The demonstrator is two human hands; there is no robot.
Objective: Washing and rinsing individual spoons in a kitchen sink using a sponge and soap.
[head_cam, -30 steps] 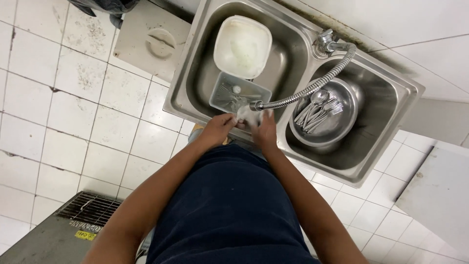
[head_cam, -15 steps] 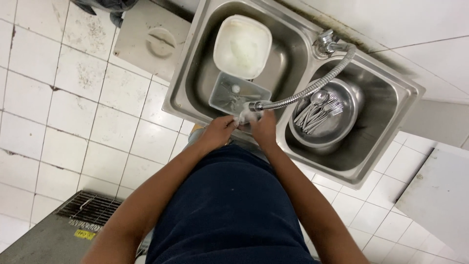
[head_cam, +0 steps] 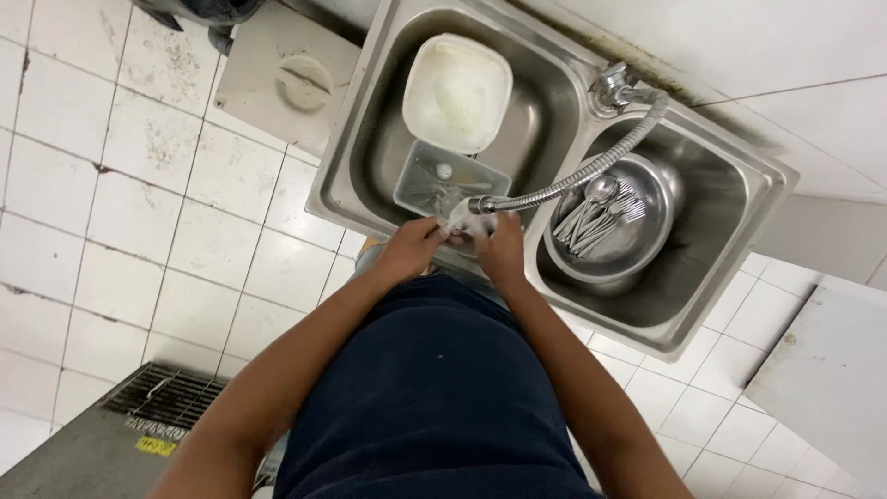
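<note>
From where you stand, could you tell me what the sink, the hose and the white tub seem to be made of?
Sink: apparently stainless steel, brushed grey with dull reflections. Hose: looks like flexible ribbed metal, shiny, bending in a curve. White tub: probably plastic, matte, opaque, with rounded corners.

floor: white square tiles (head_cam: 139, 212), stained, dark grout | drain: metal floor grate (head_cam: 171, 399) lower left | fixture: stainless double-basin sink (head_cam: 730, 268) against pale wall (head_cam: 785, 46) | grey cover slab (head_cam: 282, 79) with round knob | light: even, soft
</note>
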